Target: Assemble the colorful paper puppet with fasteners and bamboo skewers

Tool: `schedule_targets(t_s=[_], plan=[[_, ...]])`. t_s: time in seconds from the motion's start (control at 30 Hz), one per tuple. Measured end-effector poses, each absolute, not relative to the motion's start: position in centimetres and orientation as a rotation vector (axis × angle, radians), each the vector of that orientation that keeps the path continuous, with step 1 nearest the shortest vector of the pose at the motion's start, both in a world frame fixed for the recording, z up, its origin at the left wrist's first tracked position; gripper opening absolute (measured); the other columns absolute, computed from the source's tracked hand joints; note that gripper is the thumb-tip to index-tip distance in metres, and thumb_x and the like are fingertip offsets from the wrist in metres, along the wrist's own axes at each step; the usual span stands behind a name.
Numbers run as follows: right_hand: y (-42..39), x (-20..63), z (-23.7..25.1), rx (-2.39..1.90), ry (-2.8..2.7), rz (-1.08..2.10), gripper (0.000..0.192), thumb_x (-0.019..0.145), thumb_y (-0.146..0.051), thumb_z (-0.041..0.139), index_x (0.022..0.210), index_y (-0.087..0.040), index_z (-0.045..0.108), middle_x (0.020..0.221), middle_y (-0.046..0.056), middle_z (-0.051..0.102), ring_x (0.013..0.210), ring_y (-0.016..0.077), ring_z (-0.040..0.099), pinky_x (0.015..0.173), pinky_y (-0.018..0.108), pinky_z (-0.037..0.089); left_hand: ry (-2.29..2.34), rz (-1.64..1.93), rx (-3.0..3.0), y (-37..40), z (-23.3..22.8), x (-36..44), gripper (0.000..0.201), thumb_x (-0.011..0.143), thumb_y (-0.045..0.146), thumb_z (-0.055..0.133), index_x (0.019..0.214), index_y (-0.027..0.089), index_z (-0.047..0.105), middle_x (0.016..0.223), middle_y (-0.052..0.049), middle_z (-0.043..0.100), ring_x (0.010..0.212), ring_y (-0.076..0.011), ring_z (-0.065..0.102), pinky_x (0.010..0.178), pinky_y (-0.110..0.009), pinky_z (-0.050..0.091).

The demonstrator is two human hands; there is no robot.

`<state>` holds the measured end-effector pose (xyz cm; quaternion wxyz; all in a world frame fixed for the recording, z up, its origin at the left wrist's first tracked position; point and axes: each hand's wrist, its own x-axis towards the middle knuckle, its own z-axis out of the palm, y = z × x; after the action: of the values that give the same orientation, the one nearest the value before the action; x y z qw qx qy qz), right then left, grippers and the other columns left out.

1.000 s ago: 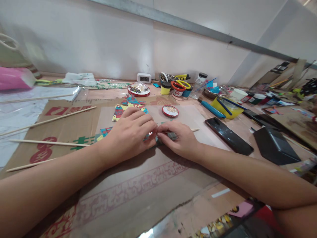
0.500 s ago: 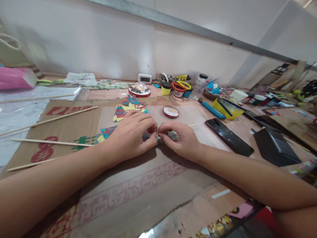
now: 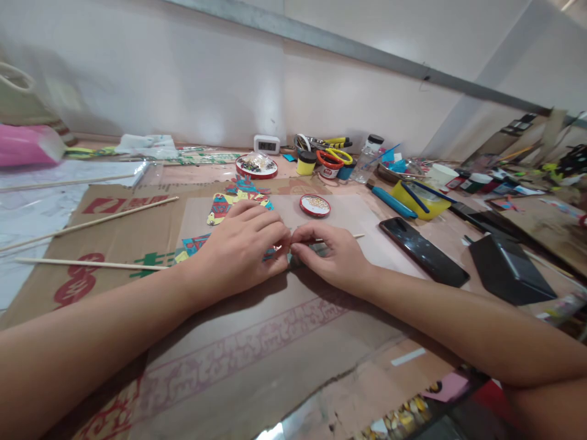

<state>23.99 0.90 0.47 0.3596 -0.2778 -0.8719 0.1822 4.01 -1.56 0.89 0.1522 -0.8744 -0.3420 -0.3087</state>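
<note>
Cardboard-covered worktable (image 3: 257, 342), lower frame. Centre: left hand (image 3: 238, 247) and right hand (image 3: 332, 253), fingertips pinched together on a painted paper cutout (image 3: 220, 208) and thin stick (image 3: 355, 236). Beyond: red tin (image 3: 315, 206). Risk: paper tearing if pinched hard.

This is a craft workspace, a hobby or art table set against a plain white wall. Flattened cardboard (image 3: 257, 342) covers the tabletop as a work mat. Along the back stand scissors (image 3: 331, 157) with red and yellow handles, small paint pots (image 3: 306, 163), a clear bottle (image 3: 369, 157) and a round tin (image 3: 315, 205) of beads. Thin wooden sticks (image 3: 92, 223) lie to the left, beside brightly painted cut-out pieces (image 3: 229, 205).
</note>
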Motion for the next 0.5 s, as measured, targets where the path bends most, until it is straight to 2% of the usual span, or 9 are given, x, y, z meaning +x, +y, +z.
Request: schedule_targets(t_s=[0.3, 0.5], plan=[[0.99, 23.83, 0.66, -0.745, -2.236, 0.56, 0.005, 0.085, -0.018, 0.059, 0.084, -0.018, 0.064, 0.077, 0.0, 0.071, 0.07, 0.013, 0.064, 0.065, 0.023, 0.05, -0.861, -0.767, -2.406, -1.77, 1.11, 3.77, 0.014, 0.091, 0.022, 0.05, 0.082, 0.018, 0.059, 0.079, -0.002, 0.066, 0.079, -0.0189, 0.062, 0.088, -0.037, 0.045], [0.96, 24.02, 0.47, -0.691, -2.221, 0.503, 0.004, 0.087, -0.018, 0.059, 0.087, -0.018, 0.063, 0.08, 0.001, 0.07, 0.072, 0.0128, 0.064, 0.07, 0.024, 0.05, -0.967, -0.881, -2.455, -1.62, 1.01, 3.92, 0.01, 0.088, 0.022, 0.053, 0.08, 0.019, 0.059, 0.079, -0.001, 0.065, 0.079, -0.0185, 0.061, 0.087, -0.037, 0.044]])
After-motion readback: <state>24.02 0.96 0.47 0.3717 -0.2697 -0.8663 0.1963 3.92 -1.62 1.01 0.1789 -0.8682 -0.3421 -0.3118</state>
